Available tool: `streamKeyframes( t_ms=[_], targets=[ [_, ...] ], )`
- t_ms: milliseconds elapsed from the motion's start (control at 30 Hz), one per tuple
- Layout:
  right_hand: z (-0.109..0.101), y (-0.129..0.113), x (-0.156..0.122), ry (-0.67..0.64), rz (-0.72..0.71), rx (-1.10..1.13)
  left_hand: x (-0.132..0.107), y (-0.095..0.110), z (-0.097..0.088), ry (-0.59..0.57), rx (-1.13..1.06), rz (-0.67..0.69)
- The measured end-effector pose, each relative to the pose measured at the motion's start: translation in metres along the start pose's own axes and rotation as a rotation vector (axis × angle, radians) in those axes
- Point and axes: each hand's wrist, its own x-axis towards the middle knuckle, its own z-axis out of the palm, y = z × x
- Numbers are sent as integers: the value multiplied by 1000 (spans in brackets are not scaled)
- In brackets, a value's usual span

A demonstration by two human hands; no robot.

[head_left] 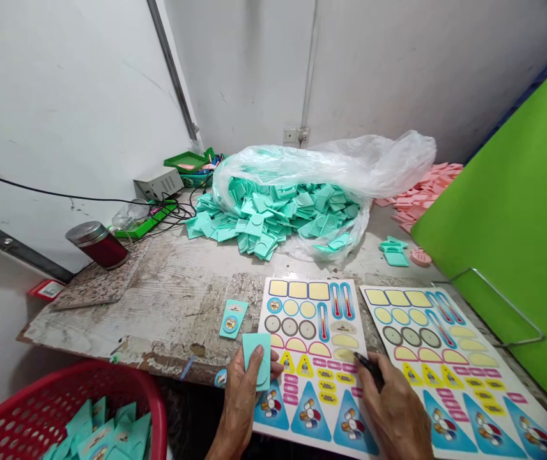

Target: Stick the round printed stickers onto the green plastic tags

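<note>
Red plastic basket (156, 393), lower left, walls pierced with round holes: contains loose teal pieces, some bearing stickers. Clear bag (388, 166) at the back of the worktop (172, 287): film crumpled, mouth spilling a heap (264, 220) of like pieces. Pink pieces (439, 182) piled right of it. Green tray (151, 223), back left, holds clear, crinkled items.

Worktop surface pale, scuffed, worn through along the front edge. Left sheet (312, 345) and right sheet (436, 338) lie flat, side by side, glossy, printed with circles, half-rounds, triangles and thermometers. Stickered piece (233, 319), flat and tapered, rests just left of the left sheet.

Left hand (239, 399): grip clamped on a teal plate (257, 354), thumb across its face, fingers behind; plate is held near the left sheet's left edge. Right hand (398, 409): back upward, grip closed around a black tool (374, 372), tip at the left sheet's right side; contact cannot be told.
</note>
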Motion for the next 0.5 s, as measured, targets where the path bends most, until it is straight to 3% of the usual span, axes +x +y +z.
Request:
streamKeyframes(
  t_ms=[100,267,367,500],
  targets=[
    [-4,4,8,-25,54,-34,0,4,1,-6,-59,-30],
    [-20,19,30,105,-60,22,3,21,15,-18,-134,-22],
    [-26,32,42,175,-180,34,2,27,35,-78,-73,-36],
    [-24,37,56,120,-359,44,0,20,71,-217,-13,-19]
  ],
)
